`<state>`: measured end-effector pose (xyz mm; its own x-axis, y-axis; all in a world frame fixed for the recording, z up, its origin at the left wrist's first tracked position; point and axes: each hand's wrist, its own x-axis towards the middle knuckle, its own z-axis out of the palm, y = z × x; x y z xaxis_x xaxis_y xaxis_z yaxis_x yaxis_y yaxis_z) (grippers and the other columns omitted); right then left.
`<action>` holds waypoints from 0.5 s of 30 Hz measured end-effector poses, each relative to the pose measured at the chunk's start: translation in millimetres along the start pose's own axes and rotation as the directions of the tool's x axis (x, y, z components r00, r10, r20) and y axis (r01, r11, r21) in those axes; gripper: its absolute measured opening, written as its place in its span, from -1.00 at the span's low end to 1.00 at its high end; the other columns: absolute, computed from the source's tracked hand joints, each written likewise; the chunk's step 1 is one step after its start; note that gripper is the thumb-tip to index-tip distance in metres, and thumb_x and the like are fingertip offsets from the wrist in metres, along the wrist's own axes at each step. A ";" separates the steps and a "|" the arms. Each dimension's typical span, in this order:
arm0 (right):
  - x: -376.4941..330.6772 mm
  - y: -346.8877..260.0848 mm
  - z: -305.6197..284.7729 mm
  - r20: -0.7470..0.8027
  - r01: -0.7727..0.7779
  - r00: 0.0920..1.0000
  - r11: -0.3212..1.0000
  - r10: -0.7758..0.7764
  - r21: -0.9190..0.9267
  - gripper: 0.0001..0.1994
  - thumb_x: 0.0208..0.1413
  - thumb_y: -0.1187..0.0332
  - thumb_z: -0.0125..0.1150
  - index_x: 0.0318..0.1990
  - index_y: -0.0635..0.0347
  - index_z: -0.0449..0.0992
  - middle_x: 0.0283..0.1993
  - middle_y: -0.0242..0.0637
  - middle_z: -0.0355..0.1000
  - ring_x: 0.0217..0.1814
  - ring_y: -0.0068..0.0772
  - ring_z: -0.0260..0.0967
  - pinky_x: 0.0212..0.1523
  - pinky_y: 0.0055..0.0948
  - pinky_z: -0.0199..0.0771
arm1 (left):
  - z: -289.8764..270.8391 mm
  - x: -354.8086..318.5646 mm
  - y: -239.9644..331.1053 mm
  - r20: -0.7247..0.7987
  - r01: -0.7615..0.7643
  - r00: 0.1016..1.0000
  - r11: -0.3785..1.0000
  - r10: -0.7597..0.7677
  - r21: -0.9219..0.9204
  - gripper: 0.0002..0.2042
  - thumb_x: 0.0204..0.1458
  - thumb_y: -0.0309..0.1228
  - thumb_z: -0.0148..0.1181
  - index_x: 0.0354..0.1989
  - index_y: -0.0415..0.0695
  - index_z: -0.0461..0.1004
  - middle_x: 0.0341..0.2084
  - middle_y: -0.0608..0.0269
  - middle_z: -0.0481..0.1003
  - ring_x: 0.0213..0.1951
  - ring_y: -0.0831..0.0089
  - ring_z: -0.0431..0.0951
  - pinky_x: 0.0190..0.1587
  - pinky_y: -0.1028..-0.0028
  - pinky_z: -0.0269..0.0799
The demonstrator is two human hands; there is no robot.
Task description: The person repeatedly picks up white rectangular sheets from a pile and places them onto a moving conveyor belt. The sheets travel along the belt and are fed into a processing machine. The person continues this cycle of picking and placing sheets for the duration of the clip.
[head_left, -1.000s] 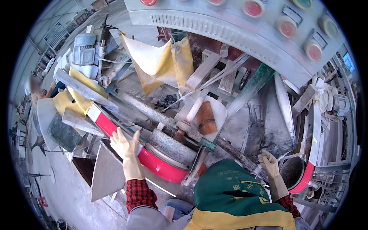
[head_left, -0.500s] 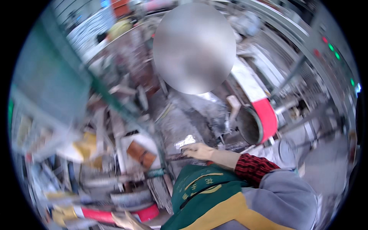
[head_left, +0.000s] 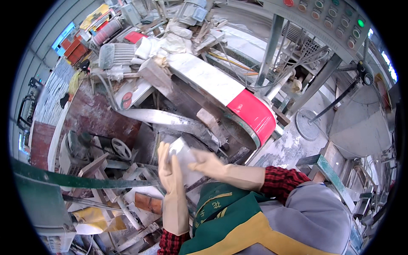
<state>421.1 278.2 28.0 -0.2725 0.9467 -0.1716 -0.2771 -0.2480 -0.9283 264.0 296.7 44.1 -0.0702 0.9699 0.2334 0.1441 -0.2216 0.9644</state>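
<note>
A pale flat slab piece [head_left: 183, 154] sits between both gloved hands, low centre. Left hand [head_left: 169, 170] is flat against its edge, right hand [head_left: 207, 163] curled over its top. Behind: red-ended belt machine [head_left: 250, 114], dusty grey floor [head_left: 293, 142], control panel [head_left: 335, 21], scrap clutter everywhere.

Single head-worn fisheye view, looking steeply down over person's chest. Gloved hands [head_left: 187, 170] close below lens; red-ended belt machine [head_left: 250, 112] just beyond. Rim bends hard, edges probably unreliable. No second view.
</note>
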 end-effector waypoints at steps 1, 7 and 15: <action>3.5 -2.4 -21.3 -0.074 0.130 0.990 0.981 -0.120 0.145 -0.45 0.15 0.50 0.21 0.31 0.31 0.26 0.11 -0.31 0.44 0.11 -0.54 0.37 0.13 -0.46 0.40 | 16.6 9.8 2.7 0.075 -0.036 0.997 0.997 0.031 0.067 -0.61 0.15 -0.63 0.05 0.19 -0.28 0.39 0.34 -0.01 0.19 0.42 0.17 0.03 0.41 0.32 -0.09; 37.5 -6.2 -152.1 -0.761 0.265 0.612 0.963 -0.215 -0.060 -0.30 0.08 0.55 0.14 0.40 0.31 0.06 0.27 -0.13 0.33 0.29 -0.32 0.28 0.25 -0.40 0.27 | 34.2 8.9 -0.8 0.200 0.272 0.947 0.959 -0.253 -0.073 -0.56 0.16 -0.61 0.09 0.25 -0.25 0.32 0.34 0.03 0.19 0.41 0.24 0.08 0.40 0.33 -0.03; 92.5 15.3 -221.0 -0.896 0.272 0.371 0.951 -0.243 -0.145 -0.27 -0.02 0.54 0.14 0.38 0.27 0.08 0.21 -0.07 0.39 0.18 -0.22 0.40 0.15 -0.40 0.37 | -18.0 -13.9 -20.1 0.099 0.448 0.891 0.894 -0.444 -0.022 -0.54 0.21 -0.47 0.09 0.29 -0.28 0.26 0.28 0.07 0.28 0.31 0.32 0.24 0.36 0.38 0.07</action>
<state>595.2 407.4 -74.9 0.7919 0.5958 -0.1340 -0.2040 0.0514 -0.9776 244.3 285.8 23.7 -0.0287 0.9722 -0.2325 0.0752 0.2340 0.9693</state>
